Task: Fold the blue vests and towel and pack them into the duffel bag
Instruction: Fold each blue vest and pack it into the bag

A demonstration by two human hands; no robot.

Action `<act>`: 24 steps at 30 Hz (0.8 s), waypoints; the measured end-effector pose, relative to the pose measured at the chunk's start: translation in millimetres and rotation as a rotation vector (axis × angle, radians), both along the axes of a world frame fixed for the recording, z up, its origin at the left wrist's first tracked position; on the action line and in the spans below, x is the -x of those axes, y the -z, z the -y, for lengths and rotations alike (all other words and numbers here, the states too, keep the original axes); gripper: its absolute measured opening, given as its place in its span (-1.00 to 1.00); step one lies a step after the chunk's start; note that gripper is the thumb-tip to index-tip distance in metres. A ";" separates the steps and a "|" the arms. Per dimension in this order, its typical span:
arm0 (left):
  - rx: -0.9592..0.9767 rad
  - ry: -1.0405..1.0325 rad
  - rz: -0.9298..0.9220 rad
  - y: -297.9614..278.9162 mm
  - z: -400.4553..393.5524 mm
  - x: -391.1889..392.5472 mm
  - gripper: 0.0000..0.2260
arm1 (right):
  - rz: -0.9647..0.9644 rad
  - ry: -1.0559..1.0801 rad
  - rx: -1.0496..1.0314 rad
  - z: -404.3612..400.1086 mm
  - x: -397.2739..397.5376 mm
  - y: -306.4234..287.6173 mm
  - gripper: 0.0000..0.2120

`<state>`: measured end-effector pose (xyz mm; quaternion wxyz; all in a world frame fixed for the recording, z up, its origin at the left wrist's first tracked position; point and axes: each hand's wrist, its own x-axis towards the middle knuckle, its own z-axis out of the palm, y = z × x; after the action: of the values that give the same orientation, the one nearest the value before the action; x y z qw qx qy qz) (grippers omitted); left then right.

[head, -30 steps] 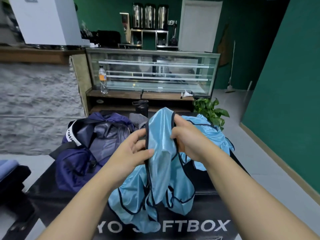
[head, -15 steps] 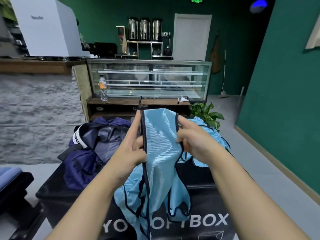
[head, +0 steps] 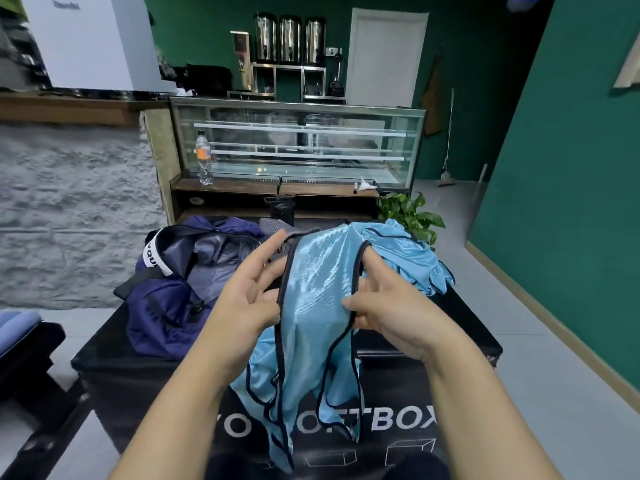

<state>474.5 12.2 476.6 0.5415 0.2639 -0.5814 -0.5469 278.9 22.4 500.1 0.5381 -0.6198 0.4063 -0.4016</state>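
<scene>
Head view: right hand [head: 391, 306] pinches the blue vest [head: 318, 299], left hand [head: 249, 299] open-fingered touching its edge, duffel bag [head: 166, 306] at nine o'clock.

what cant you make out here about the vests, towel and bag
- Head view: the held vest hides part of the right hand and the box lettering.
- Bag contents: folds hide them.
- Towel: not identifiable.
- Second vest: its shape is lost in the crumpled heap.

"BOX" on black box [head: 467, 344] front, rest hidden
</scene>
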 end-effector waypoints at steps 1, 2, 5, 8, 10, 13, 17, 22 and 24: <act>-0.014 -0.001 -0.012 -1.3 -0.7 1.5 -0.34 | 0.008 0.016 0.009 -0.7 -0.1 -0.6 -0.47; -0.022 -0.013 -0.013 -2.0 -0.3 3.6 -0.40 | 0.015 0.027 0.016 -0.4 0.2 -0.5 -0.48; -0.032 -0.141 0.028 -1.9 4.8 10.2 -0.58 | 0.043 0.047 0.039 -1.3 -2.6 -2.9 -0.57; -0.004 -0.230 0.127 0.9 10.9 9.1 -0.65 | 0.092 0.101 0.062 1.3 -4.6 -3.9 -0.64; 0.014 -0.255 0.177 0.4 12.1 7.2 -0.68 | 0.117 0.139 0.074 3.6 -3.6 -3.0 -0.68; 0.064 -0.285 0.283 -2.5 11.6 5.7 -0.70 | 0.067 0.190 0.084 6.6 0.8 -1.7 -0.76; 0.022 -0.203 0.309 -4.7 9.3 4.2 -0.69 | -0.062 0.351 0.052 14.8 9.5 8.3 -0.81; 0.019 -0.232 0.426 4.2 15.8 -1.3 -0.73 | -0.055 0.333 0.128 13.5 12.5 14.0 -0.77; 0.128 -0.303 0.669 9.5 20.7 -3.6 -0.79 | -0.136 0.319 0.173 10.0 11.2 12.9 -0.77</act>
<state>478.1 -8.5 467.1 0.4117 0.4768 -0.7136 -0.3064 267.7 12.4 487.3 0.3839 -0.6172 0.4987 -0.4723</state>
